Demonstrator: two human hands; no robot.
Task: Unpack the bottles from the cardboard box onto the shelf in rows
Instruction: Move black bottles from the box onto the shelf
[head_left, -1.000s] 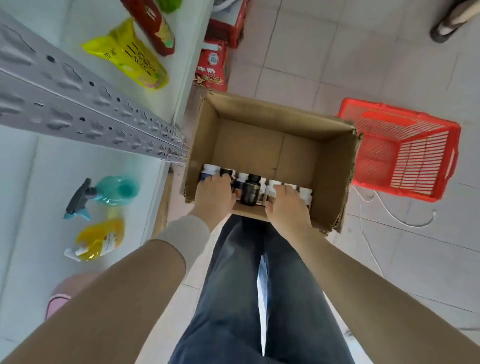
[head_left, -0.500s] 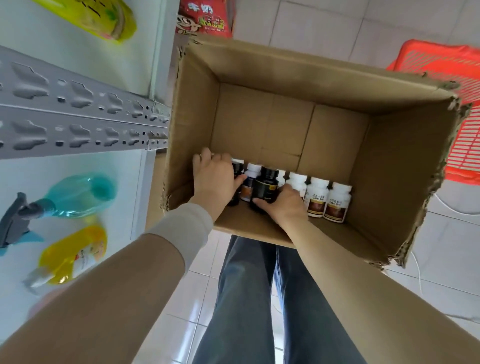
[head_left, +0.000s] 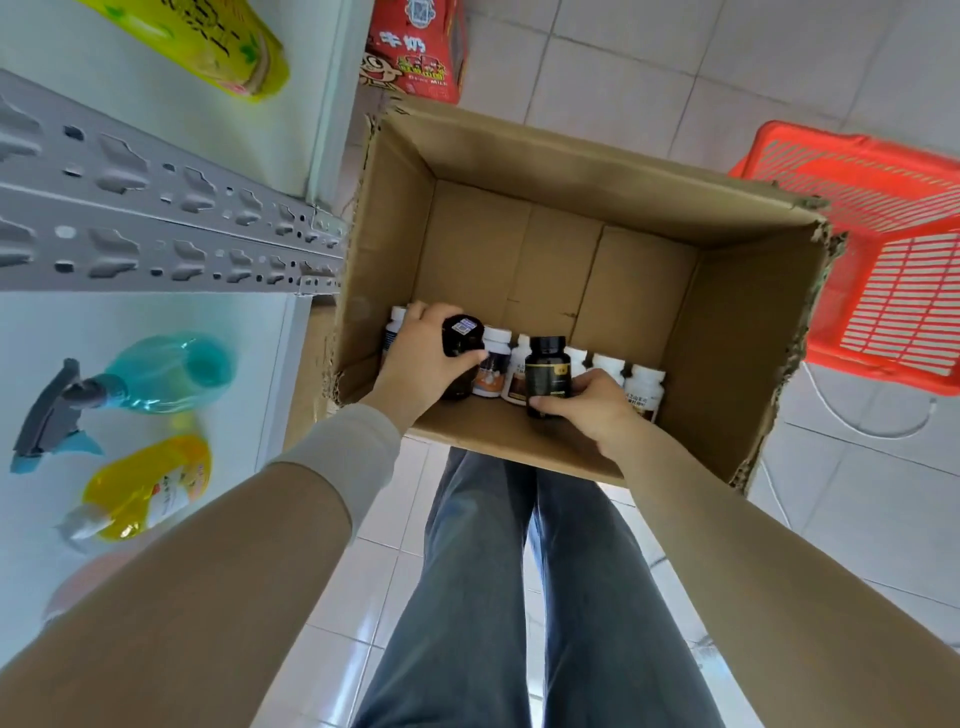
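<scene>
An open cardboard box (head_left: 571, 171) stands on the floor in front of my legs. Along its near wall runs a row of several small bottles with white caps (head_left: 647, 387). My left hand (head_left: 421, 358) grips a dark bottle with a black cap (head_left: 461, 335), lifted a little out of the row. My right hand (head_left: 592, 405) holds a second black bottle with a gold label (head_left: 545, 371), also raised above the others. The white shelf (head_left: 156, 317) lies to the left of the box.
A teal spray bottle (head_left: 156, 371) and a yellow bottle (head_left: 145, 488) lie on the lower shelf board. A yellow pouch (head_left: 208, 41) sits on the upper board behind the grey perforated shelf rail (head_left: 156, 228). A red carton (head_left: 415, 47) and a red plastic basket (head_left: 883, 249) flank the box.
Both hands have closed round dark bottles and raised them from the row. My head has come closer over the box.
</scene>
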